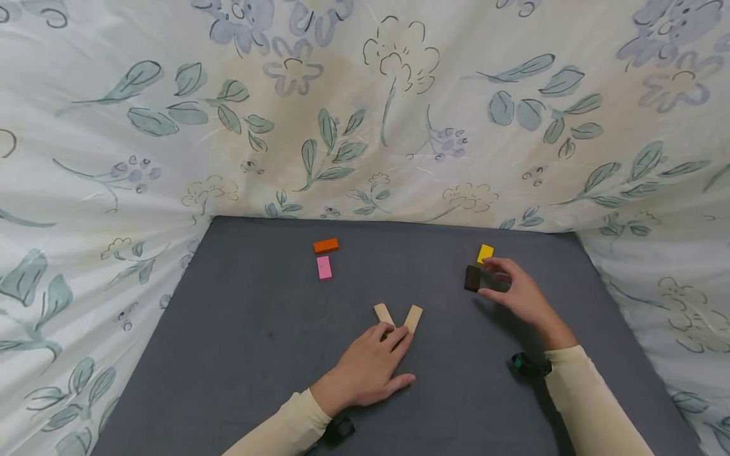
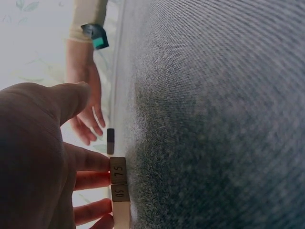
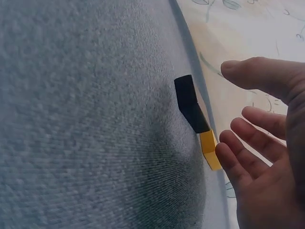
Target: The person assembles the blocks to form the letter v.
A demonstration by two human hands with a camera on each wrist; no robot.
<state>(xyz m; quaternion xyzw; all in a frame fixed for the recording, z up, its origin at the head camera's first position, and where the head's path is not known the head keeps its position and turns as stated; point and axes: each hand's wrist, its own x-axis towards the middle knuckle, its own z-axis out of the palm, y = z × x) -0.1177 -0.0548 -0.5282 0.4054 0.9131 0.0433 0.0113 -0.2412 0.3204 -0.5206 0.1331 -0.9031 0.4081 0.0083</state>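
My left hand (image 1: pixel 372 366) rests with extended fingertips on the near ends of two plain wooden blocks, a left wooden block (image 1: pixel 383 312) and a right wooden block (image 1: pixel 414 318), which form a V. Printed digits show on the ends of the wooden blocks (image 2: pixel 118 171) in the left wrist view. My right hand (image 1: pixel 521 296) hovers beside a black block (image 1: pixel 473 278), thumb and fingers spread apart. A gap separates it from the black block (image 3: pixel 191 104) in the right wrist view. Just behind stands a yellow block (image 1: pixel 485 253), close to the fingertips.
Toward the back left of the dark grey table (image 1: pixel 239 367) lie an orange block (image 1: pixel 326 246) and a pink block (image 1: pixel 324 268), near each other. A floral cloth (image 1: pixel 353 82) hangs behind the table and along both sides.
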